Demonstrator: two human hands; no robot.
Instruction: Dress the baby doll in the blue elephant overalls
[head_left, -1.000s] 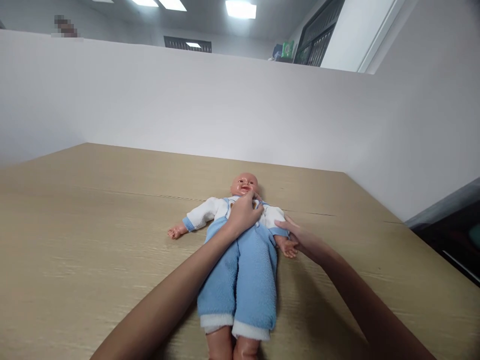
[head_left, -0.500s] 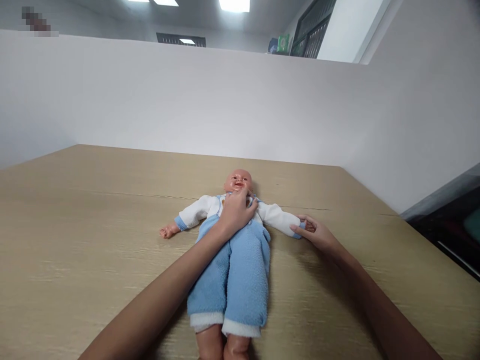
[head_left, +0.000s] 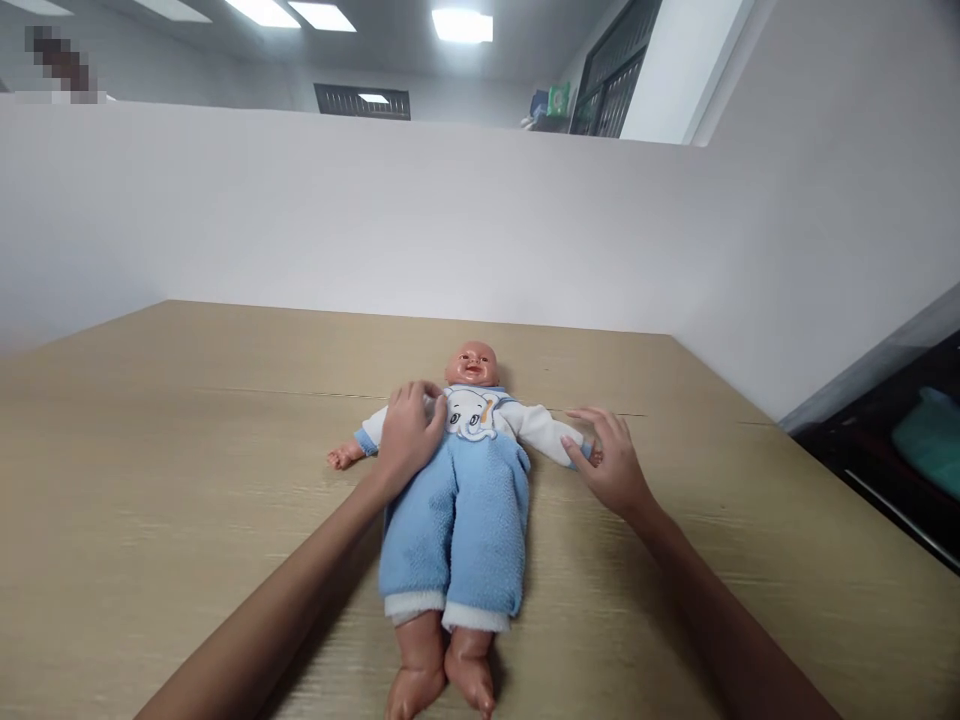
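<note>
A baby doll (head_left: 465, 480) lies on its back on the wooden table, head away from me and bare feet towards me. It wears blue trousers and a white top with an elephant face on the chest. Over the doll's shoulder on the left side of the view is my left hand (head_left: 411, 425), fingers loosely bent and apart, covering part of that sleeve. My right hand (head_left: 611, 460) is open beside the doll's outstretched arm on the right, thumb and fingers spread around the blue cuff. Whether either hand touches the doll I cannot tell for certain.
The wooden table (head_left: 225, 420) meets a white partition wall (head_left: 420, 220) at its far edge. At the right, beyond the table's side, stands a dark object (head_left: 877, 440) with a teal cloth-like thing (head_left: 934, 440) on it. Shelved items show above the partition.
My left hand has moved left from the doll's chest and neck to its shoulder, uncovering the elephant face. The right hand has loosened from the doll's hand and cuff. The view has tilted up slightly.
</note>
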